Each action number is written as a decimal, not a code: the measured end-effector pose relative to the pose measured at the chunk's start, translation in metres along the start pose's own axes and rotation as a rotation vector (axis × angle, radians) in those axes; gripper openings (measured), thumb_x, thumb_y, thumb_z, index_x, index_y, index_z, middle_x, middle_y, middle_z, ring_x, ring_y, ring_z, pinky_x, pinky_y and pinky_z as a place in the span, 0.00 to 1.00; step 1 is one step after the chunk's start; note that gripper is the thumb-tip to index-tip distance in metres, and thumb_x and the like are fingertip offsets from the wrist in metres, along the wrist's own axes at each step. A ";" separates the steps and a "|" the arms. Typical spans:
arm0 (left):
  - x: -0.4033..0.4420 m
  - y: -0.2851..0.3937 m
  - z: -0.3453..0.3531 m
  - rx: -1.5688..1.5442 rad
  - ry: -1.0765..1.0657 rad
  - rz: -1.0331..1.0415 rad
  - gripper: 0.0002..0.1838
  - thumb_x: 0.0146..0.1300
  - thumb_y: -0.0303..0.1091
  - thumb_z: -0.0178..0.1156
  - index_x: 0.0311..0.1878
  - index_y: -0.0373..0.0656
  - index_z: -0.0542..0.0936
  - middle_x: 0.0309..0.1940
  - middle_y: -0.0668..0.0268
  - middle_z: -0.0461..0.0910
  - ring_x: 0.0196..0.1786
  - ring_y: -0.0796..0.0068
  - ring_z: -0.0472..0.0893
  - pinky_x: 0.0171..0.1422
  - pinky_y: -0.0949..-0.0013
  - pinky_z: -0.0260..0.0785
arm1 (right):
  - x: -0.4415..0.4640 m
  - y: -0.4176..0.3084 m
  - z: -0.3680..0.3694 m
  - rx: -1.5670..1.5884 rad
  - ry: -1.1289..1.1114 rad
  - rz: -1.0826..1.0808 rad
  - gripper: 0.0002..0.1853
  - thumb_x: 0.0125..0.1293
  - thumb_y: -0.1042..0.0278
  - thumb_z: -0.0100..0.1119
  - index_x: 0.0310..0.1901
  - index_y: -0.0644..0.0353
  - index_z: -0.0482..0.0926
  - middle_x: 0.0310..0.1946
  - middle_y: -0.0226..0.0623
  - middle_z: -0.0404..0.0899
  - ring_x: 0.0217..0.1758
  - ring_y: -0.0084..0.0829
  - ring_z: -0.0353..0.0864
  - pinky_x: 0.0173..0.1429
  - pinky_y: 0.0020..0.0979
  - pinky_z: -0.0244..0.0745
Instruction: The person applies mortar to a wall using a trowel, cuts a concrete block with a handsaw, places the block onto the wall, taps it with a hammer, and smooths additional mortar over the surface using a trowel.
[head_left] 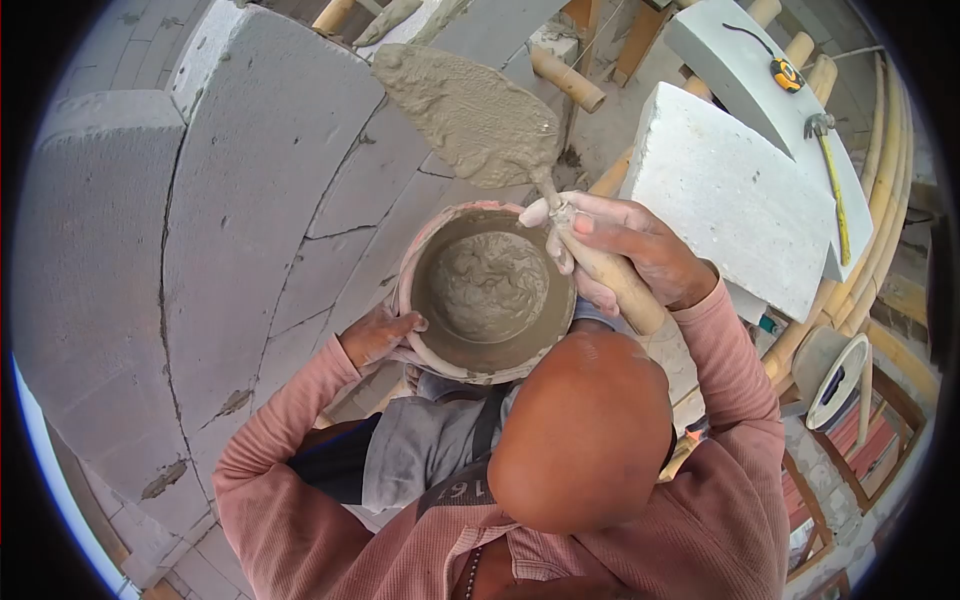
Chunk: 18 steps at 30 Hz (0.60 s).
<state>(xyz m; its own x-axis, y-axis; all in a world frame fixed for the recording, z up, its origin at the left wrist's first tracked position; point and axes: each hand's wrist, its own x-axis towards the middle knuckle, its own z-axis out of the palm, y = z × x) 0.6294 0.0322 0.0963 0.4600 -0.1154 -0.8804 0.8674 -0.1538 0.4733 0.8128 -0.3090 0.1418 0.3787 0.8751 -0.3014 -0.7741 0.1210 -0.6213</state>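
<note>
My left hand [380, 336] grips the side of a round bucket [436, 356], its fingers curled at the rim. Wet grey mortar [488, 284] lies in the bucket, and smears coat its inner wall. My right hand [640, 245] is closed around the wooden handle of a pointed trowel [465, 115]. Mortar covers the trowel's blade, which is raised beyond the bucket's far rim, pointing up and left. White residue marks the right fingers.
A wall of grey blocks [265, 150] with mortar joints stands left. At right are a white block [725, 200], a tape measure [786, 75] and a hammer [828, 180] on another block. Bamboo poles [880, 190] run behind them. A pale-rimmed container [840, 380] sits lower right.
</note>
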 end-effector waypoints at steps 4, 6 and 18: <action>0.002 -0.012 -0.005 -0.099 0.026 -0.083 0.17 0.73 0.41 0.60 0.51 0.34 0.77 0.42 0.59 0.83 0.43 0.65 0.86 0.53 0.59 0.82 | 0.064 -0.015 0.003 -0.347 0.152 -0.157 0.30 0.74 0.49 0.57 0.62 0.70 0.72 0.34 0.35 0.76 0.21 0.21 0.77 0.24 0.24 0.73; 0.000 -0.011 -0.005 -0.128 0.024 -0.084 0.18 0.74 0.43 0.60 0.51 0.35 0.77 0.42 0.59 0.83 0.44 0.65 0.86 0.53 0.59 0.82 | 0.090 -0.022 0.006 -0.496 0.176 -0.158 0.28 0.73 0.51 0.57 0.61 0.71 0.74 0.34 0.38 0.76 0.21 0.24 0.77 0.25 0.28 0.75; 0.000 -0.008 0.004 -0.227 0.079 -0.077 0.14 0.72 0.36 0.61 0.51 0.35 0.77 0.38 0.63 0.82 0.38 0.70 0.85 0.47 0.62 0.84 | 0.119 -0.049 0.081 -1.417 0.220 -1.160 0.14 0.71 0.62 0.59 0.45 0.67 0.79 0.35 0.49 0.78 0.34 0.36 0.81 0.32 0.38 0.77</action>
<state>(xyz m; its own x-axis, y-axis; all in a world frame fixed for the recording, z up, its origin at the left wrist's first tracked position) 0.6220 0.0299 0.0933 0.3966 -0.0330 -0.9174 0.9167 0.0663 0.3940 0.8550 -0.1723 0.1954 0.4875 0.5662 0.6647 0.8037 0.0066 -0.5950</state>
